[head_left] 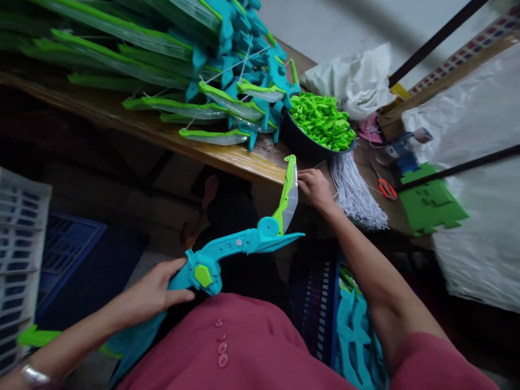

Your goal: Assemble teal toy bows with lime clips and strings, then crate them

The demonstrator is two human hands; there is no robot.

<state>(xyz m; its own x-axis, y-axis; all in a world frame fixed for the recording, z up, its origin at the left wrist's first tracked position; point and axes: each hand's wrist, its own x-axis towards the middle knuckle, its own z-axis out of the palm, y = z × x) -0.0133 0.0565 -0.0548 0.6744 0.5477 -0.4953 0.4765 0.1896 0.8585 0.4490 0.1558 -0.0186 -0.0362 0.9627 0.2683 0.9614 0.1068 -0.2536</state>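
A teal and green toy bow [239,244] lies across my lap, its green tip reaching up to the table edge. My left hand [156,292] is wrapped round the teal grip in the middle of the bow. My right hand [314,187] pinches at the green tip, where a thin white string seems to run; the string itself is hard to make out. A bundle of white strings [355,195] lies on the table just right of that hand.
A pile of finished bows [182,65] covers the wooden table [227,154]. A dark bowl of green plastic pieces [320,122], orange-handled scissors [385,187], a green foam sheet [430,203] and white bags [357,78] sit to the right. Crates stand on the floor; teal parts [357,336] lie in one.
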